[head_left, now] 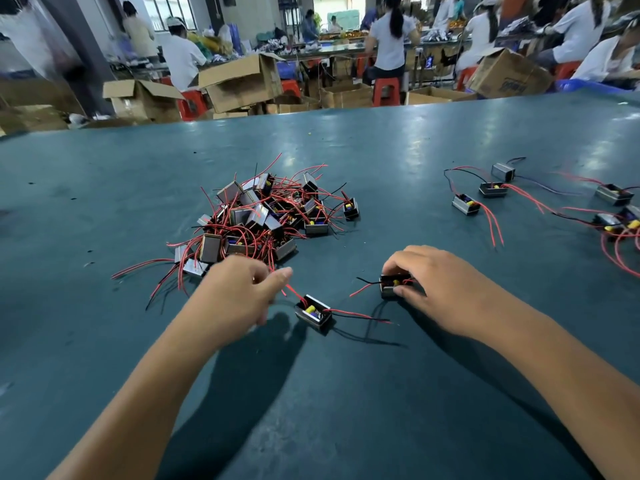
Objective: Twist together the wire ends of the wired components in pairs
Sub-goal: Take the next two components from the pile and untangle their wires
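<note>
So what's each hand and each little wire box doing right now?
left hand: pinches red wires of the near box.
near box: lying on the table, not held.
right hand: grips another box.
held box: on the table under the fingers.
pile of boxes: tangled heap, untouched.
boxes at right: spread out, wires trailing; joins too small to tell.

Both forearms bare, reaching in from the near edge and converging toward the middle. Left hand: back of the hand up, fingers curled, thumb extended toward the right, pinching a thin red wire at the fingertips. Right hand: palm down, wrist slightly raised, fingers arched over a small boxed component, thumb on its near side, fingertips on its far side. The hands are apart, right one slightly farther out.
</note>
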Tool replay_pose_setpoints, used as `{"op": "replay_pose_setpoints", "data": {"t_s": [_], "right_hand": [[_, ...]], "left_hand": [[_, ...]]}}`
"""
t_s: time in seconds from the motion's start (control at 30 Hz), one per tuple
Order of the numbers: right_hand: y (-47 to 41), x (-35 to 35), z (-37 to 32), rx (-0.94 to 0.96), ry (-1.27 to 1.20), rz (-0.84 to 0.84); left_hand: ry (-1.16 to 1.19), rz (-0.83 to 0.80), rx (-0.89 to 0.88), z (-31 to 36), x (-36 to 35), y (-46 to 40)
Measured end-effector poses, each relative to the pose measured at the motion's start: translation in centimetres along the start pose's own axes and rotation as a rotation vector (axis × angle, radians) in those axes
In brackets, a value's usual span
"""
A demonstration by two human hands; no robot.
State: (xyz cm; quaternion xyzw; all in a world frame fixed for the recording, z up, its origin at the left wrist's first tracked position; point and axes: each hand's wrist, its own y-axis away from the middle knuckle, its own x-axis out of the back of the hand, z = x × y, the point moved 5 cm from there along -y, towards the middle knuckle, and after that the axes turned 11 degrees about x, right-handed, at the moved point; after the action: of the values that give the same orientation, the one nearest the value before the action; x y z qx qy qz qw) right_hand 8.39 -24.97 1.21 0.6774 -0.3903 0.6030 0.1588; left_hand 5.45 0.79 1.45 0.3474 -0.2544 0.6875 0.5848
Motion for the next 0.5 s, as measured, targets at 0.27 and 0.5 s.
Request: {"op": "replay_pose_setpoints", "data": {"t_s": [0.27, 0.5], "right_hand": [[0.1, 0.2, 0.3, -0.033, 0.020, 0.004], [0.3, 0.5, 1.3, -0.112, 0.078, -0.024]], "left_hand": [[-0.287, -0.099, -0.585, 2.9, -3.1, 1.1], [-0.233, -0.139, -0.543, 2.2, -2.9, 1.0]]}}
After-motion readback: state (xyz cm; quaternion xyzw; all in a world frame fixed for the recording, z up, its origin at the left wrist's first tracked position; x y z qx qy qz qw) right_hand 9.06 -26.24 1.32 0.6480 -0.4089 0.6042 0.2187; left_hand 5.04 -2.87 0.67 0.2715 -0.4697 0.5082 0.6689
